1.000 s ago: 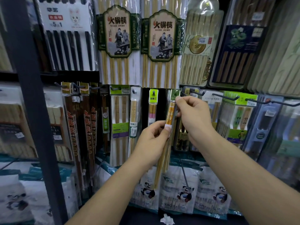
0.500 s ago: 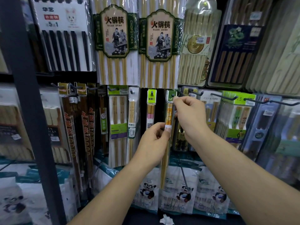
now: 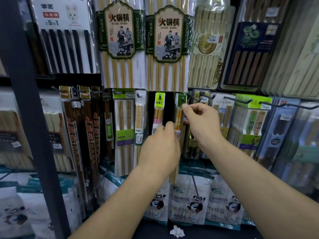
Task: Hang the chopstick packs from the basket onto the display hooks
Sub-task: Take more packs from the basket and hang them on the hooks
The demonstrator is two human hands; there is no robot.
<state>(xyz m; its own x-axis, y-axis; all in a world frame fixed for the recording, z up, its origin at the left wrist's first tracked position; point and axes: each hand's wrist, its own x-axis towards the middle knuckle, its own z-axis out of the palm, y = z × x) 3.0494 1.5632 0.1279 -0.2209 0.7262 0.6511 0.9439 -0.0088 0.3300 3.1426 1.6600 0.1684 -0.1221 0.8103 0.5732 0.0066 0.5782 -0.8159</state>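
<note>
— Since so much hangs here, where is the narrow clear pack of yellow-printed chopsticks (image 3: 178, 118)?

— It hangs upright in the middle row. Its green header card (image 3: 181, 98) sits over a dark metal hook (image 3: 182, 100), whose tip shows through the hole.

— What hangs around it?

— To its left, across a dark gap, is a slim pack of pink-banded chopsticks with a lime header (image 3: 159, 104). Just to its right, another dark hook (image 3: 194, 98) juts toward the camera. Right above are two tall bundles of pale bamboo chopsticks with green-and-cream labels (image 3: 170, 35).

— How is the right hand placed?

— The right hand (image 3: 202, 125) is curled. Its forefinger tip is on the lower corner of the header and its thumb is against the pack's right edge beneath. It is pinching the pack near the top.

— And the left hand?

— The left hand (image 3: 162, 145) covers the pack's middle, with its back to the camera. Its fingertips (image 3: 170, 125) lie just beside the yellow print. The thumb is hidden, so I cannot tell whether this hand grips the pack or only rests on it. The stick ends come out below the palm.

— Is there anything lower down?

— There is a row of white bags printed with pandas (image 3: 195, 202). A crumpled scrap of white paper (image 3: 177, 231) lies on the dark shelf beneath them.
</note>
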